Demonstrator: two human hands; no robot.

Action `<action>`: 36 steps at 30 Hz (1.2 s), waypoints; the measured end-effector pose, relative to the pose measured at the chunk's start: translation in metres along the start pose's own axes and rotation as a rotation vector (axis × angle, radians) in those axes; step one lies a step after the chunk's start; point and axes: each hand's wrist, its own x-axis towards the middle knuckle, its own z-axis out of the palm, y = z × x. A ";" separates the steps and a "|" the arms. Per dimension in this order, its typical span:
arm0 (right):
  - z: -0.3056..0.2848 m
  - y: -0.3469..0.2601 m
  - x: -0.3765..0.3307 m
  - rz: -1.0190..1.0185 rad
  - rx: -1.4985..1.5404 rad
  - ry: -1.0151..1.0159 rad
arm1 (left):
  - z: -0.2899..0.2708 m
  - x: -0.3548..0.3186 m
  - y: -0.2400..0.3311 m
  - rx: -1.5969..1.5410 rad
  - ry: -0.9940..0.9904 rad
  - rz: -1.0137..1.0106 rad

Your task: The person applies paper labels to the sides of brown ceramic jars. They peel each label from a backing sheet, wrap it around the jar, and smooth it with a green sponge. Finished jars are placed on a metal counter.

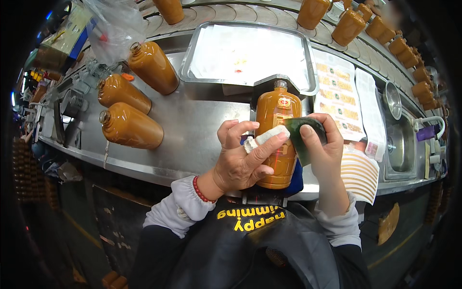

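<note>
An orange-brown bottle [274, 120] with a small red label stands upright near the front edge of the steel counter [197, 130]. My left hand [240, 161] grips its left side, with white tape around the forefinger laid across the bottle's front. My right hand [323, 149] holds a dark green label [304, 135] against the bottle's right side. A red bead bracelet sits on my left wrist.
Three uncapped orange-brown bottles [130, 126] stand at the left. A steel tray [240, 53] with white sheets lies behind. Label sheets [339, 94] lie at the right, beside a sink [399, 139]. Several more bottles [399, 45] ride a curved conveyor at the back.
</note>
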 end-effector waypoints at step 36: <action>0.003 0.025 -0.014 0.066 0.097 0.181 | 0.012 0.013 -0.017 -0.314 0.109 -0.017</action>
